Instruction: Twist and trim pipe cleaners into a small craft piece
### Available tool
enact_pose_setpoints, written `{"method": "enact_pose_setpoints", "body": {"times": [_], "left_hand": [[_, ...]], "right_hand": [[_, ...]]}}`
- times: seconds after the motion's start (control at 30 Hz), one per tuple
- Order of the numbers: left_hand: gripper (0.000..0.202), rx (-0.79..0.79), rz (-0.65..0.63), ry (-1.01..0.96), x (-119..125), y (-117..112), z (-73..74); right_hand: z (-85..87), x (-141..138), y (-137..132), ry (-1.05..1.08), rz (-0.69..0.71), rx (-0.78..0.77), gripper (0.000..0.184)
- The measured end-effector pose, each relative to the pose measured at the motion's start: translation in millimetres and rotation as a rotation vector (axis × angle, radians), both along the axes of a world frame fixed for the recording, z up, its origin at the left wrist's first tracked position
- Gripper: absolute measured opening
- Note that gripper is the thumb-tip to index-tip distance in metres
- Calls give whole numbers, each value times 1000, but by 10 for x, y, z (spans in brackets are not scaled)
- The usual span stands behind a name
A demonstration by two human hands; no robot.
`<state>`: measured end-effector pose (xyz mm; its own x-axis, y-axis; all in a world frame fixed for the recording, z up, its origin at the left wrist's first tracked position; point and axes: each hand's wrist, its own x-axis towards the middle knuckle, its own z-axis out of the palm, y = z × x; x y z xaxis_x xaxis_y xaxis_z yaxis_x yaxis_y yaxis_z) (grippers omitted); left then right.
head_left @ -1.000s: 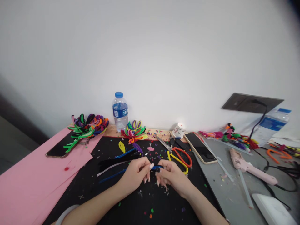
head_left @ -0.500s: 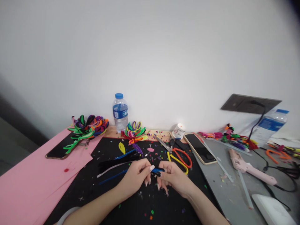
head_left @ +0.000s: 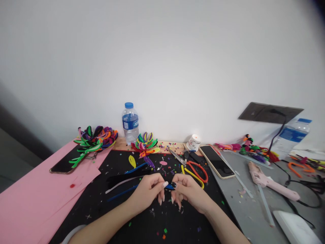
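A short blue pipe cleaner (head_left: 169,186) is pinched between my two hands, over the black mat (head_left: 142,220). My left hand (head_left: 150,190) is closed on its left end, thumb on top. My right hand (head_left: 190,192) grips the other end, its dark-nailed thumb close to the left thumb. Fingers hide most of the piece. Beyond my left hand lie blue pipe cleaners (head_left: 122,192), a black bundle (head_left: 124,179) and a white strip (head_left: 113,188). Scissors (head_left: 198,173) with red and yellow handles rest beyond my right hand.
Pipe-cleaner flowers (head_left: 98,139) lie near a phone (head_left: 64,162) on pink paper (head_left: 30,203). A water bottle (head_left: 130,123) stands by the wall. Another phone (head_left: 217,162), a paper cup (head_left: 193,143) and a pink glue gun (head_left: 273,183) with its cord are on the right. Bits litter the mat.
My right thumb has shifted up and toward my left thumb, so the fingertips sit closer together. Less of the blue pipe cleaner shows between them.
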<state>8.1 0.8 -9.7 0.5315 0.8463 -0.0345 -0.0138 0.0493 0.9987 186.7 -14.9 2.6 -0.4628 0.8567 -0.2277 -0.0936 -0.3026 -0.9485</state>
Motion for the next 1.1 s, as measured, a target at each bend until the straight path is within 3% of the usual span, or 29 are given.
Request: {"method": "enact_pose_setpoints", "body": {"times": [0.17, 0.33, 0.5, 0.7, 0.9, 1.1], "left_hand": [[24, -2, 7, 17, 4, -4, -11], [26, -6, 36, -17, 33, -14, 1], [27, -43, -51, -43, 23, -13, 18], [26, 48, -142, 64, 11, -51, 32], [24, 3, -68, 67, 40, -54, -17], [23, -78, -76, 49, 60, -84, 3]], "right_hand": [[-38, -5, 15, -22, -62, 26, 29], [-58, 11, 18, 12, -38, 35, 29], [-58, 53, 34, 46, 1, 15, 27], [-72, 73, 44, 1, 92, -15, 27], [-78, 30, 22, -7, 143, -13, 24], [-93, 30, -2, -35, 156, -7, 23]]}}
